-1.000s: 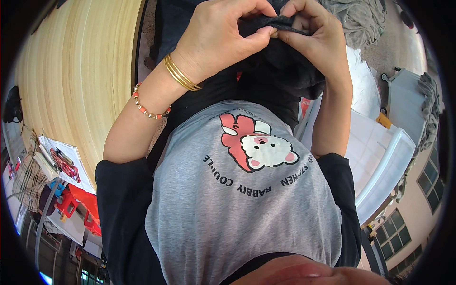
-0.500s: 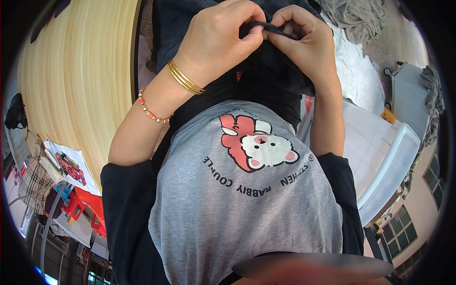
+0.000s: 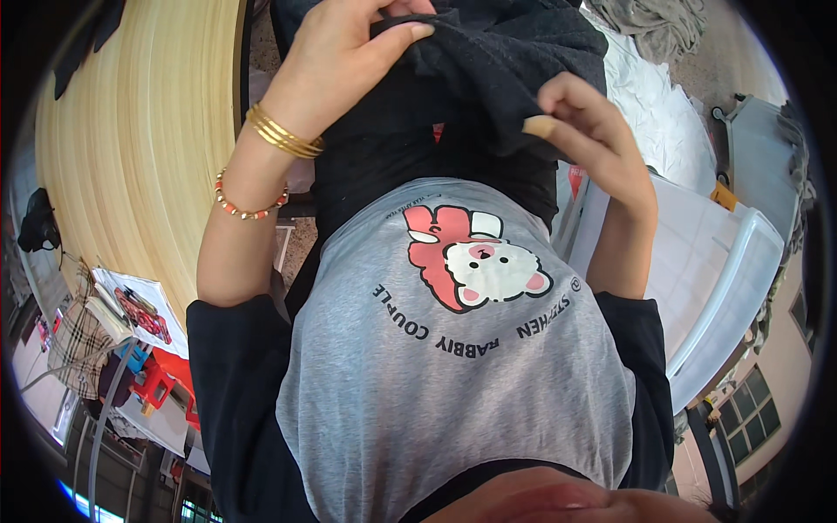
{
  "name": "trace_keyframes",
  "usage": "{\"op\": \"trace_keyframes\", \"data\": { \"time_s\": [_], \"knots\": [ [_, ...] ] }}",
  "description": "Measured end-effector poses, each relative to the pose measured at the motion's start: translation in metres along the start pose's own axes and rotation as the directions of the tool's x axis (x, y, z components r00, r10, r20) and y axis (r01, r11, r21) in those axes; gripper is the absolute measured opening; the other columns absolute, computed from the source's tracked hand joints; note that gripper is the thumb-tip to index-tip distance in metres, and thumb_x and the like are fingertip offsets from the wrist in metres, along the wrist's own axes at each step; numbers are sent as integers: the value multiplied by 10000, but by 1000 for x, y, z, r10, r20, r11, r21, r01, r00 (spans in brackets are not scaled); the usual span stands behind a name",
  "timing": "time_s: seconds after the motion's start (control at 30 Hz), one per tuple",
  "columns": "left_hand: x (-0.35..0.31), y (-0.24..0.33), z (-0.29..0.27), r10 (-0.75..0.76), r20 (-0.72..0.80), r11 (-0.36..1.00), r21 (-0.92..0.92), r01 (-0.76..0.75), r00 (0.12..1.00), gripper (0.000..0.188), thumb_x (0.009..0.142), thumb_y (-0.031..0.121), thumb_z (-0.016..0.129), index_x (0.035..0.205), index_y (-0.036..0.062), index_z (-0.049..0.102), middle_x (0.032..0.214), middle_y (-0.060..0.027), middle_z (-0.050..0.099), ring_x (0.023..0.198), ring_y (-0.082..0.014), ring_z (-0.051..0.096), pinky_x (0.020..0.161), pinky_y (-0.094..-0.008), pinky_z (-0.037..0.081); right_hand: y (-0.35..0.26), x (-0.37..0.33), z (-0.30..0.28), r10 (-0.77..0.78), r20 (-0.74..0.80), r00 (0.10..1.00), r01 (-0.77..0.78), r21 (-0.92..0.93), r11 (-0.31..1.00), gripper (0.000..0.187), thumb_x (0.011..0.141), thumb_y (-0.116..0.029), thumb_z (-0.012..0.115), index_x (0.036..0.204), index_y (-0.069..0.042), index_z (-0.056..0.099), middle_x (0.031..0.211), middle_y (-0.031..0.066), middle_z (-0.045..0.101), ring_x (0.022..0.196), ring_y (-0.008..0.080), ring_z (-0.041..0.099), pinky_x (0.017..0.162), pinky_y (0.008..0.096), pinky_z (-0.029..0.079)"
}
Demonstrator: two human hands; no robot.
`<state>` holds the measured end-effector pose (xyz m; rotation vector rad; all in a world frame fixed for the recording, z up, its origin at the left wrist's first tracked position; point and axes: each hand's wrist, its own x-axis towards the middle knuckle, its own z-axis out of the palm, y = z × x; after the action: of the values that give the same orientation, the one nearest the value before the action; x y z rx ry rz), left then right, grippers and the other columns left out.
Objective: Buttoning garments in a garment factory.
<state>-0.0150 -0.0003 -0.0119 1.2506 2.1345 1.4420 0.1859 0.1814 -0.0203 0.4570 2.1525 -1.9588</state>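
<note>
A dark black cloth (image 3: 488, 74) is spread over my lap at the top of the view, its upper edge running slantwise between my hands. My left hand (image 3: 344, 57), with gold bangles and a beaded bracelet on its wrist, is closed on that edge, thumb on top; its other fingertips are partly hidden. Lower and to the right, my right hand (image 3: 597, 131) has its thumb and curled forefinger at the cloth's side, pinching it. The garment's exact kind cannot be made out.
On the left stands a wood-grain table (image 3: 148, 131), with a notebook and pens (image 3: 144, 309) by its near end. White crumpled fabric (image 3: 649, 109) and a grey cloth heap (image 3: 649, 26) lie at right. A translucent plastic bin (image 3: 724, 296) is beside my right arm.
My hands have moved apart, the left up and leftward, the right down and slightly rightward. The cloth, earlier bunched between them, now stretches across the gap.
</note>
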Motion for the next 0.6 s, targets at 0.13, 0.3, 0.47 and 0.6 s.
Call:
{"op": "trace_keyframes", "data": {
  "time_s": [0.13,0.3,0.47,0.6],
  "knots": [
    [-23,-22,-32,-145,212,989,49,137,966,136,900,-3,551,1024,-17,605,963,-55,624,841,-148,610,797,-265,479,1,-6,-23,-175,-267,948,285,461,840,175,901,-1,617,1072,-14,583,875,-23,609,778,42,570,681,176,443],
    [-47,-39,-44,39,84,914,401,-69,996,137,846,46,614,974,8,646,892,-111,648,780,-255,647,698,-324,510,1,-20,-63,-181,-190,965,244,399,884,186,946,-108,567,1102,-25,510,960,16,613,829,41,571,725,160,421],
    [-59,-37,-50,-88,6,884,461,75,996,123,885,84,606,970,15,662,904,-118,656,771,-287,647,694,-346,515,-35,-36,-65,-145,-164,976,130,-97,987,415,844,1,675,1238,51,552,1111,89,652,1014,122,619,910,222,465],
    [-61,-38,-51,-110,-3,880,465,99,994,138,908,110,605,989,14,662,896,-134,656,763,-303,641,688,-354,511,-36,-50,-76,-198,-354,914,74,-333,940,314,865,81,631,1176,43,622,1066,81,674,971,129,642,873,228,501]
  ]
}}
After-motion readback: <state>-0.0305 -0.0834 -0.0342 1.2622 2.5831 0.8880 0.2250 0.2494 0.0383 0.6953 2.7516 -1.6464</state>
